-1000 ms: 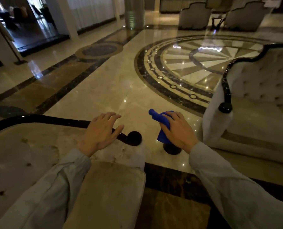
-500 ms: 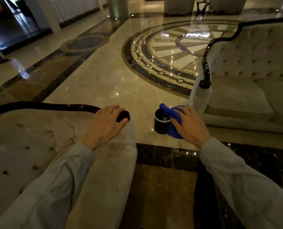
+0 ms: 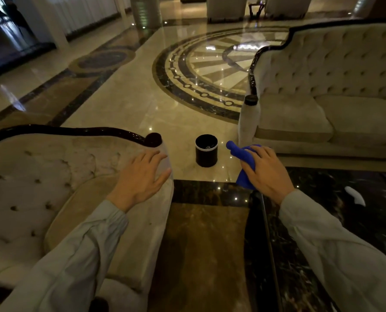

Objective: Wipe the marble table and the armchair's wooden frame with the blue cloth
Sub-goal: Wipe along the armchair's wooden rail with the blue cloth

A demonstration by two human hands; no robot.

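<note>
A round black bin [image 3: 206, 151] stands on the glossy floor, contents unclear. The right hand [image 3: 266, 171] clutches the bunched blue cloth [image 3: 241, 164] above the dark veined marble counter [image 3: 336, 233]; the left hand [image 3: 141, 177] lies spread, empty, on the tufted armchair [image 3: 41, 188].

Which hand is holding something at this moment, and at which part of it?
The right hand grips the crumpled blue cloth around its middle, one end sticking out past the fingers. The left hand lies flat on the beige armchair's arm, holding nothing.

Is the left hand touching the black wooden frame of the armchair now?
Apart. The head view shows the left hand on pale upholstery, with fabric visible between its fingertips and the wooden frame.
</note>
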